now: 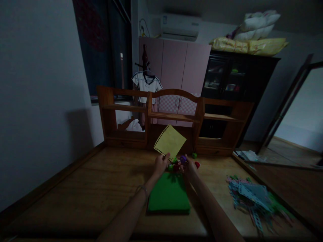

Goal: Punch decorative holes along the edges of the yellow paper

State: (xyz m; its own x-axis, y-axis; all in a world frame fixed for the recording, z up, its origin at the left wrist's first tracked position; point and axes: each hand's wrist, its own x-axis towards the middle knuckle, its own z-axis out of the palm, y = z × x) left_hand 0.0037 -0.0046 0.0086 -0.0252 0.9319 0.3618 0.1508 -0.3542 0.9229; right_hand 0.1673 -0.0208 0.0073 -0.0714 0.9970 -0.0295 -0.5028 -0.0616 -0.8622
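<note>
My left hand [160, 163] is closed on the lower corner of a yellow square plate [170, 142] with a row of holes along its edge, holding it tilted above the desk. Close beside it, my right hand [188, 166] is closed around small coloured pieces [182, 160]: purple, green and red ones show at the fingertips. Both hands hover over the far end of a green flat plate [168, 197] lying on the wooden desk [88, 188]. A loose green piece [194, 155] and a red piece [197, 164] lie just right of my right hand.
A pile of pale blue, green and pink perforated strips and plates [252, 198] lies at the desk's right. A wooden shelf unit [174, 116] stands along the desk's back edge. Behind it are a pink wardrobe, a dark cabinet and a hanging shirt.
</note>
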